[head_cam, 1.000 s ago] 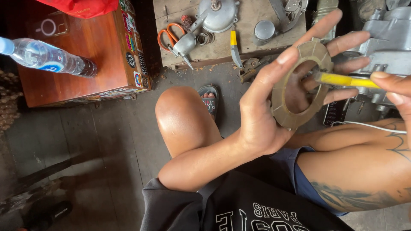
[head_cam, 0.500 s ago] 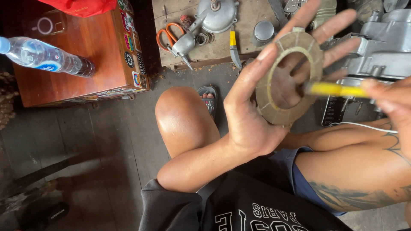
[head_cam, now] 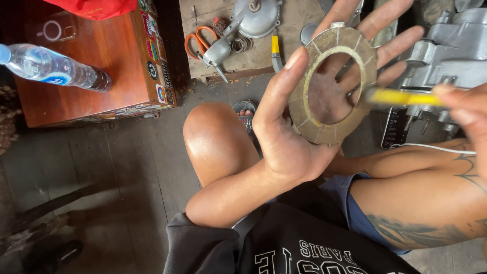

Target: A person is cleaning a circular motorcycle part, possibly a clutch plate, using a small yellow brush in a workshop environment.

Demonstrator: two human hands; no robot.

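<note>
My left hand (head_cam: 294,137) holds a flat, tan friction ring (head_cam: 304,114) upright in its palm, thumb on the ring's left edge and fingers spread behind it. My right hand (head_cam: 464,119) comes in from the right and grips a yellow-handled tool (head_cam: 403,97). The tool's tip touches the ring's right rim. Both hands are above my bare knees.
A grey engine casing (head_cam: 449,56) sits at the right. A board (head_cam: 238,61) at the back carries orange scissors (head_cam: 195,43), a grey metal cover (head_cam: 256,18) and small parts. A water bottle (head_cam: 50,67) lies on a wooden box (head_cam: 101,86) at the left.
My left hand has lifted the ring up and to the left, turning its face more toward me. The yellow tool has followed and stays at the ring's right rim.
</note>
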